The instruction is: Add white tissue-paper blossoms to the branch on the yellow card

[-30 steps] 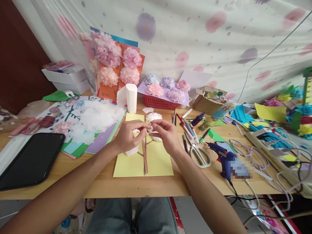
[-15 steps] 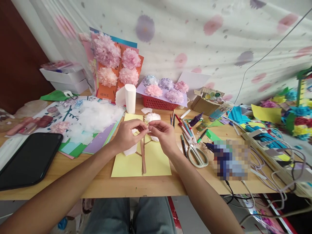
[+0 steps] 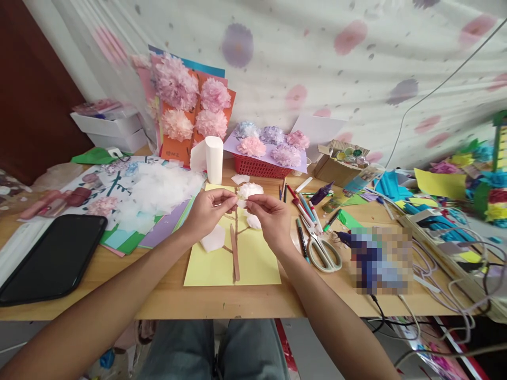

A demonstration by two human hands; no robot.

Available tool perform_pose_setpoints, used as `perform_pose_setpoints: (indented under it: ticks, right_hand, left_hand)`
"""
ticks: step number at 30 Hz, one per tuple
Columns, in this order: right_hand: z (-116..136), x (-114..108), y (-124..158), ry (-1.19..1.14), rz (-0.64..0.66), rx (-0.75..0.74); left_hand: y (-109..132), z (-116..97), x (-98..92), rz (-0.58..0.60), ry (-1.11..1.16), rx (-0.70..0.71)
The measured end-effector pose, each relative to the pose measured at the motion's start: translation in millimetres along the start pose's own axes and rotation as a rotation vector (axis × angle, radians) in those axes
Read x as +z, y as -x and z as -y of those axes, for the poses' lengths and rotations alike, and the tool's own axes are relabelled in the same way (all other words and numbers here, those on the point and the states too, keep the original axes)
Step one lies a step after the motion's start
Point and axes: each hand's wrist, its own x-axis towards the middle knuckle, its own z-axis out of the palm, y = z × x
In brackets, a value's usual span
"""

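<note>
Above the yellow sheet (image 3: pixel 255 264), my left hand (image 3: pixel 209 212) and my right hand (image 3: pixel 271 219) pinch a small piece of white paper (image 3: pixel 241 202) between them. The sheet bears a drawn brown branch, and a brown pencil (image 3: pixel 235 253) lies along it. A white fluffy paper flower (image 3: pixel 251 190) sits at the sheet's top, just beyond my fingertips. Another white tuft (image 3: pixel 253 221) is beside my right hand, partly covered. White cut paper (image 3: pixel 213 238) rests under my left hand.
On the left are a black tablet (image 3: pixel 53 256) and white tissue (image 3: pixel 162 184). White scissors (image 3: pixel 325 253), markers and a blurred patch (image 3: pixel 380 261) lie to the right. Behind stands a red basket (image 3: pixel 261 168) with paper flowers.
My hands have moved slightly apart, and the white paper piece between my fingertips now shows. The whole view has shifted a little.
</note>
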Motion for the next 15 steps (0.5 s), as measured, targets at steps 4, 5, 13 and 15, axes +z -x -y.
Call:
perform_pose_setpoints:
  ticks: [4, 5, 13, 15]
  right_hand:
    - [0.5, 0.3, 0.2, 0.024, 0.027, -0.027]
    - [1.2, 0.5, 0.6, 0.041, 0.032, -0.037]
    - [5.7, 1.8, 2.4, 0.108, 0.007, -0.044]
    - [4.9, 2.1, 2.3, 0.096, 0.008, -0.033]
  left_hand:
    - [1.1, 2.3, 2.0, 0.046, 0.050, -0.016]
    - [1.4, 3.0, 2.8, 0.059, 0.047, -0.022]
    - [3.6, 2.5, 7.8, 0.035, 0.119, -0.122]
    - [4.4, 3.0, 8.5, 0.026, 0.116, -0.129]
